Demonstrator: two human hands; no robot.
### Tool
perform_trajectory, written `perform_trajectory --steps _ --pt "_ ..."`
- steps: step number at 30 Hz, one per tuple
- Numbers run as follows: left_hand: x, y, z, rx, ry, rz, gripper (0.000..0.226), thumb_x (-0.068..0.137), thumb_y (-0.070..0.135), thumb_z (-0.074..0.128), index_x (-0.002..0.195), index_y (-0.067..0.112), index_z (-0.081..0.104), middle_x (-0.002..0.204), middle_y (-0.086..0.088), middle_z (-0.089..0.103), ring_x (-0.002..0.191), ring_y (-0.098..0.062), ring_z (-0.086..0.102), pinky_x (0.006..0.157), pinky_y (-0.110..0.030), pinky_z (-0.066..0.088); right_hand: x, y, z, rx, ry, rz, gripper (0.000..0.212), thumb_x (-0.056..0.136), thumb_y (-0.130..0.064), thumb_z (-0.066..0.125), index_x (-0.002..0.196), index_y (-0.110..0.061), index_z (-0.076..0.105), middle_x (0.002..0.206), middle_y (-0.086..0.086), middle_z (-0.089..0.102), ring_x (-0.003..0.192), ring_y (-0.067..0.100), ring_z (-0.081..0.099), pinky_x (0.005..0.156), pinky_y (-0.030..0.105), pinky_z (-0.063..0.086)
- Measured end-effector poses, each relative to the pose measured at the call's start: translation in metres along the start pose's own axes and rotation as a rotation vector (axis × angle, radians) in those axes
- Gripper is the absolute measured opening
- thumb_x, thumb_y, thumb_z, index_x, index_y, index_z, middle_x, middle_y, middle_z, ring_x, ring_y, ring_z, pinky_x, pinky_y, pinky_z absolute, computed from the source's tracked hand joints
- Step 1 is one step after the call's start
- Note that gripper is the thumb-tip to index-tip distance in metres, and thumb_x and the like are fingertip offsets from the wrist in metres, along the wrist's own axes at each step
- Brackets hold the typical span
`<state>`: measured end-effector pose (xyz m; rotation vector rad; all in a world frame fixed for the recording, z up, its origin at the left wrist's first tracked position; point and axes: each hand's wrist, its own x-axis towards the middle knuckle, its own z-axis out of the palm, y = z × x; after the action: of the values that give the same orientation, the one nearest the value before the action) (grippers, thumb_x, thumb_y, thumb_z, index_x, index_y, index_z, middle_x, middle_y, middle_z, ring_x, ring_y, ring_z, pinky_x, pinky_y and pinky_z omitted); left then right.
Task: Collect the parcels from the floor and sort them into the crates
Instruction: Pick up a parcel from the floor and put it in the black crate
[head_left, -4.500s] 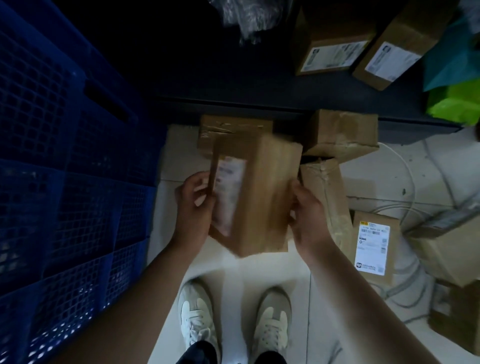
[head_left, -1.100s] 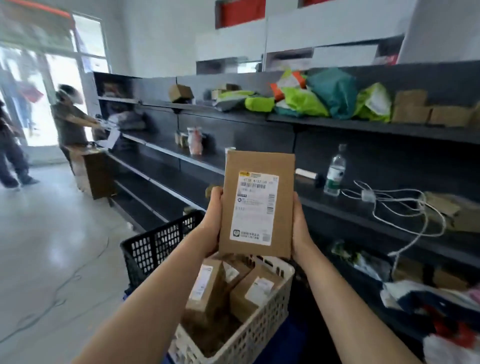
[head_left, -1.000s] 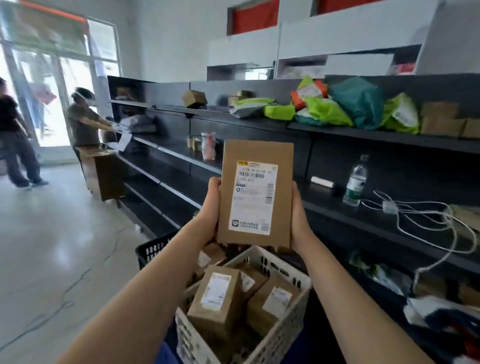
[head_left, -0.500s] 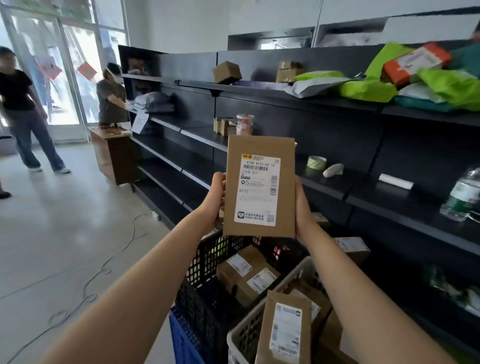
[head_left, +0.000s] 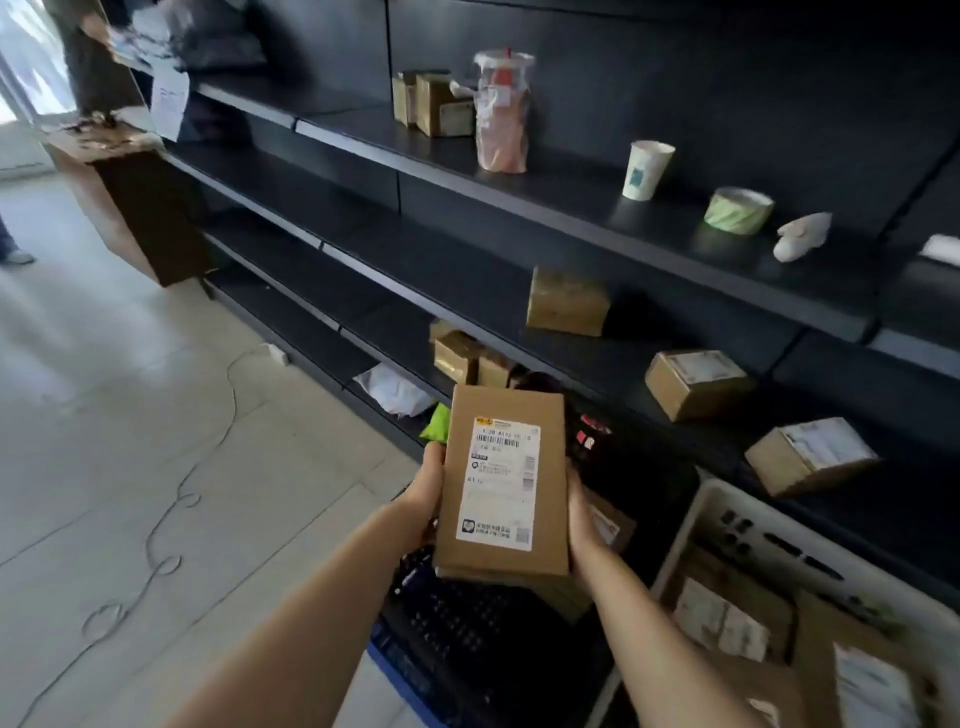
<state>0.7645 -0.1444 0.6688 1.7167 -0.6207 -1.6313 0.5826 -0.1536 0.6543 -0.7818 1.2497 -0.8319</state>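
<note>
Lower the flat brown cardboard parcel (head_left: 501, 483), clasped by its long edges in the grip of left hand (head_left: 423, 499) and right hand (head_left: 582, 525) over the black plastic lattice crate (head_left: 467, 639), level, releasing only once inside.

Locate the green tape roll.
Upper right of the head view: the green tape roll lies on the dark shelf, between a white paper cup and a white crumpled lump.
</note>
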Motion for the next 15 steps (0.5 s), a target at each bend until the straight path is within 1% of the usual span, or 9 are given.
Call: perform_trajectory --steps 1,3,4,5,8,10,11,13,15 --pt "0.015 -0.005 -0.006 0.034 -0.019 -0.031 0.065 0.096 0.059 0.016 0.077 0.013 0.057 0.073 -0.009 0.068 0.074 -0.027 0.064 0.078 -0.035 0.050 0.009 0.021 0.004 0.023 0.052 0.056 0.053 0.102 -0.052 0.028 0.088 -0.017 0.066 0.085 0.011 0.067 0.070 0.021 0.068 0.064 0.026 0.057" --pt "0.042 -0.006 -0.014 0.139 -0.064 -0.060 0.060 0.094 0.058 0.014 0.082 0.013 0.052 0.077 -0.009 0.066 0.078 -0.026 0.062 0.077 -0.033 0.046 0.025 0.055 0.009 0.070 0.195 0.115 0.055 0.098 -0.061 0.035 0.095 -0.019 0.071 0.094 0.013 0.073 0.087 0.028 0.070 0.086 0.044 0.057" --pt "0.053 -0.006 -0.018 0.195 -0.072 -0.083 0.061 0.093 0.059 0.013 0.085 0.014 0.052 0.080 -0.009 0.065 0.081 -0.026 0.061 0.077 -0.032 0.045 0.030 0.067 0.010 0.095 0.251 0.138 0.055 0.097 -0.063 0.036 0.096 -0.021 0.072 0.097 0.013 0.075 0.093 0.031 0.070 0.093 0.050 0.055" --pt "0.061 -0.007 -0.022 0.250 -0.089 -0.123 0.062 0.093 0.061 0.013 0.087 0.014 0.053 0.082 -0.009 0.064 0.082 -0.025 0.060 0.077 -0.032 0.044 0.031 0.074 0.013 0.089 0.278 0.177 0.055 0.096 -0.064 0.036 0.096 -0.022 0.072 0.098 0.013 0.076 0.094 0.033 0.070 0.094 0.053 0.054" --pt "0.075 -0.022 -0.040 0.306 -0.157 -0.295 0.068 0.093 0.066 0.015 0.081 0.013 0.056 0.074 -0.008 0.063 0.075 -0.024 0.063 0.073 -0.032 0.050 0.022 0.085 0.026 0.060 0.316 0.257 0.057 0.096 -0.065 0.036 0.097 -0.022 0.073 0.088 0.008 0.078 0.089 0.031 0.073 0.089 0.051 0.056" --pt "0.087 -0.038 -0.049 0.302 -0.173 -0.340 0.073 0.092 0.070 0.017 0.081 0.014 0.064 0.079 -0.011 0.071 0.083 -0.029 0.068 0.079 -0.037 0.054 0.016 0.089 0.037 0.090 0.305 0.274 0.057 0.099 -0.062 0.032 0.101 -0.023 0.072 0.087 0.006 0.078 0.091 0.029 0.072 0.091 0.048 0.055" --pt "0.089 -0.041 -0.051 0.277 -0.172 -0.345 0.073 0.093 0.069 0.019 0.082 0.014 0.067 0.082 -0.012 0.074 0.084 -0.030 0.069 0.078 -0.037 0.055 0.017 0.092 0.041 0.110 0.314 0.288 0.059 0.099 -0.062 0.029 0.105 -0.022 0.072 0.089 0.006 0.078 0.092 0.028 0.072 0.092 0.048 0.055" --pt "0.099 -0.051 -0.051 0.241 -0.160 -0.370 0.070 0.097 0.062 0.021 0.080 0.014 0.068 0.073 -0.011 0.074 0.072 -0.027 0.069 0.067 -0.033 0.055 0.021 0.106 0.046 0.135 0.336 0.325 0.064 0.099 -0.063 0.026 0.107 -0.021 0.073 0.092 0.006 0.079 0.093 0.027 0.073 0.094 0.048 0.055" --pt "0.108 -0.058 -0.049 0.245 -0.170 -0.390 0.070 0.100 0.057 0.018 0.081 0.012 0.069 0.069 -0.011 0.073 0.069 -0.027 0.069 0.064 -0.033 0.054 0.022 0.121 0.048 0.135 0.379 0.369 0.066 0.097 -0.067 0.026 0.102 -0.024 0.075 0.092 0.004 0.079 0.093 0.026 0.073 0.095 0.048 0.054"
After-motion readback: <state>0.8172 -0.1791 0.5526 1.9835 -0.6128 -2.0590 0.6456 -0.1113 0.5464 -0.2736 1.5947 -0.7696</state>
